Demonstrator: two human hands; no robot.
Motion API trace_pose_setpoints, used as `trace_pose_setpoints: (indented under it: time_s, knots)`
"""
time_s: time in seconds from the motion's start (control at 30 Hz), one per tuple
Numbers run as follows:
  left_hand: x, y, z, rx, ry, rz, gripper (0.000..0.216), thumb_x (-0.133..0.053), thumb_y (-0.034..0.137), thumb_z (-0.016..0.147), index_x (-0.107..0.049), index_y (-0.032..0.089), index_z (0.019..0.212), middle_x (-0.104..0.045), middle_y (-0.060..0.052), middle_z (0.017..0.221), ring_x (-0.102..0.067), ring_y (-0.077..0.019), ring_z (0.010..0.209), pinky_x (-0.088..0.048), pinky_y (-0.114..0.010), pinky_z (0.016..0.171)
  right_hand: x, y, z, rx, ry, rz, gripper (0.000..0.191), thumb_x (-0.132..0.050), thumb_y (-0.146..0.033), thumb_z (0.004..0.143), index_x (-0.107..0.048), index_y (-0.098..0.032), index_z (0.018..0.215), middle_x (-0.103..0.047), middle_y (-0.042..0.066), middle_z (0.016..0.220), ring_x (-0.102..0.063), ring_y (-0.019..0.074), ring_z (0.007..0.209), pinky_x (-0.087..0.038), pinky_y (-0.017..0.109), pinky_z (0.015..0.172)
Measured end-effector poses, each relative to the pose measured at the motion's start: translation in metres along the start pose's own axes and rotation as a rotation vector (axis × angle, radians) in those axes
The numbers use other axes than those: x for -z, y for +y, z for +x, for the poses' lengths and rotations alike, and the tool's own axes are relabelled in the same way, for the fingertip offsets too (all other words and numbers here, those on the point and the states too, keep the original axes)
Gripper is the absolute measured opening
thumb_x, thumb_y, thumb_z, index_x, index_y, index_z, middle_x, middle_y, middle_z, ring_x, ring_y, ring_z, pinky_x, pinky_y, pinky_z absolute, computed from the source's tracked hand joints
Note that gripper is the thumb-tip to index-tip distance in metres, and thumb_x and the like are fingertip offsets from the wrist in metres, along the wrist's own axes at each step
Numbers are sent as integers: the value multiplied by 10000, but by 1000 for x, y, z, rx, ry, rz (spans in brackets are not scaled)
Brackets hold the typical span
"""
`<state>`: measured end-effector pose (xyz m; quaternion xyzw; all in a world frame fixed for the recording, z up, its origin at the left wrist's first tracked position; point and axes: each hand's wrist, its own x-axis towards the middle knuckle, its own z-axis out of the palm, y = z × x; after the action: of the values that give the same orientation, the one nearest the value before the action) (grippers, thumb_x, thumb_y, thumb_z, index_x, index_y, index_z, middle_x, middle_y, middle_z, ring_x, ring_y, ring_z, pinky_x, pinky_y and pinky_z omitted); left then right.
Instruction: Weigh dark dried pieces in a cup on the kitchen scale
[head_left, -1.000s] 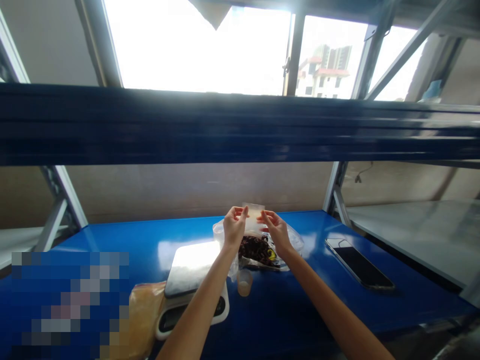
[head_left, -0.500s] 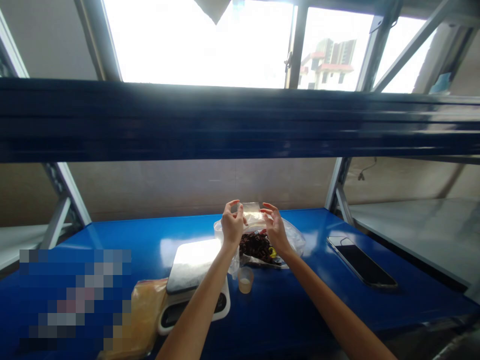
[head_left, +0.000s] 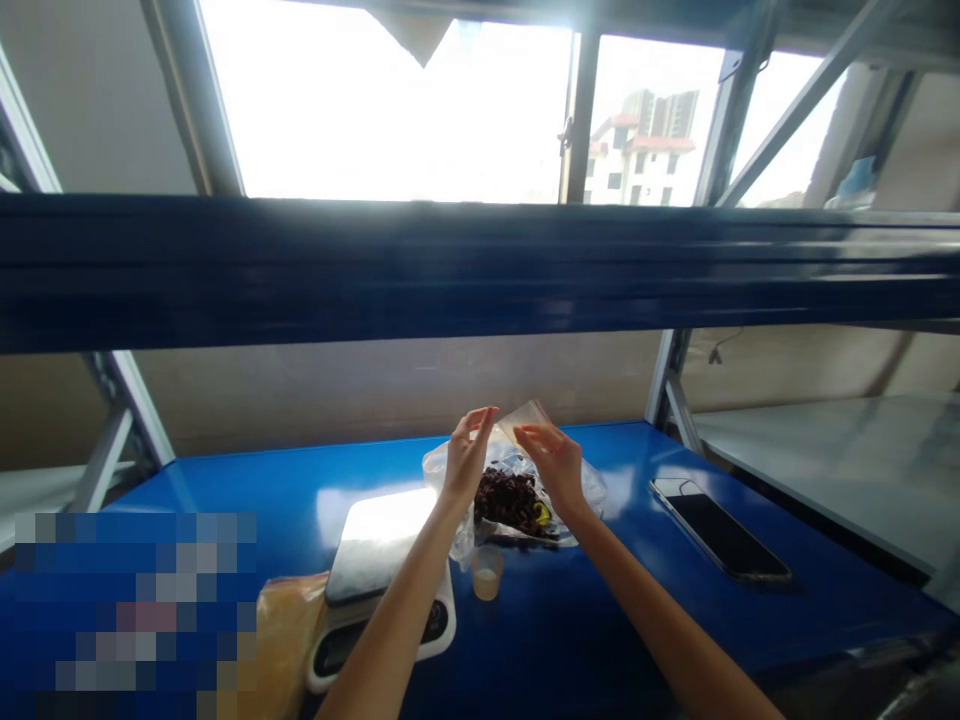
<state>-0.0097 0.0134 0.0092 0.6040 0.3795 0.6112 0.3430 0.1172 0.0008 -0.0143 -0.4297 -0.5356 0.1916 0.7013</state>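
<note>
A small clear zip bag [head_left: 525,415] is tilted above the table, its reddish strip toward the upper right. My right hand [head_left: 555,462] pinches its lower part. My left hand [head_left: 468,455] is beside the bag's left corner, thumb and fingertips together; whether they grip the corner is unclear. Under both hands a larger open clear plastic bag [head_left: 592,490] lies spread out. On it sits a heap of dark brown dried pieces [head_left: 506,500], with a yellow patch [head_left: 541,514] at the right. A small translucent cup [head_left: 486,575] with pale contents stands just in front.
A white kitchen scale [head_left: 386,545] is left of my left forearm, partly covered by it. Beside that lies a bag of yellowish material [head_left: 289,640]. A phone [head_left: 720,530] rests on the blue table [head_left: 570,640] at right. A blue shelf beam [head_left: 480,270] spans across above the hands.
The small zip bag, earlier level between both hands, now tilts up to the right in my right hand. My left fingers have drawn together. The whole view has shifted slightly.
</note>
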Motion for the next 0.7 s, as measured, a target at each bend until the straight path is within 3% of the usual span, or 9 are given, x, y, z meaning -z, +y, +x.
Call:
trace_pose_setpoints:
  time_s: [0.07,0.17,0.3,0.4,0.53,0.7]
  knots:
    - [0,0,-2,-46,-66,49,363,-548,514,809,-699,194,885,-692,-60,933,-616,-197,928,-435,-270,761,-3,-1,0,-55,-67,89,278,-718,-470,670,-711,-195,711,-695,34,672,-626,190,630,-468,294,588]
    - [1,-3,-3,-100,-51,116,362,-594,520,768,-706,175,765,-686,-56,824,-625,-188,806,-437,-265,696,-6,-1,-2,-47,-132,114,279,-718,-475,666,-711,-196,683,-691,31,672,-598,172,612,-448,284,582]
    - [5,-6,-1,-100,24,138,387,-560,530,782,-683,171,709,-646,-26,632,-599,-162,640,-430,-259,637,-7,2,-2,-66,-46,60,322,-672,-517,701,-723,-200,711,-702,40,736,-552,163,612,-412,283,566]
    - [7,-6,0,-61,-3,149,389,-573,536,771,-686,164,751,-599,0,536,-558,-145,543,-407,-247,584,-7,4,1,-110,38,121,351,-658,-547,700,-730,-211,772,-709,40,778,-564,178,656,-428,302,616]
    - [6,-8,-1,-38,-40,152,409,-574,550,768,-686,164,844,-640,-12,597,-584,-156,592,-422,-251,612,-9,8,3,-144,49,224,356,-708,-538,641,-730,-210,776,-721,55,816,-611,220,766,-450,329,693]
    - [5,-11,0,-48,56,64,370,-531,522,802,-651,175,752,-676,-37,723,-613,-169,709,-446,-264,691,-13,4,0,-212,-69,295,335,-727,-515,630,-731,-210,769,-711,47,794,-611,210,741,-445,313,656]
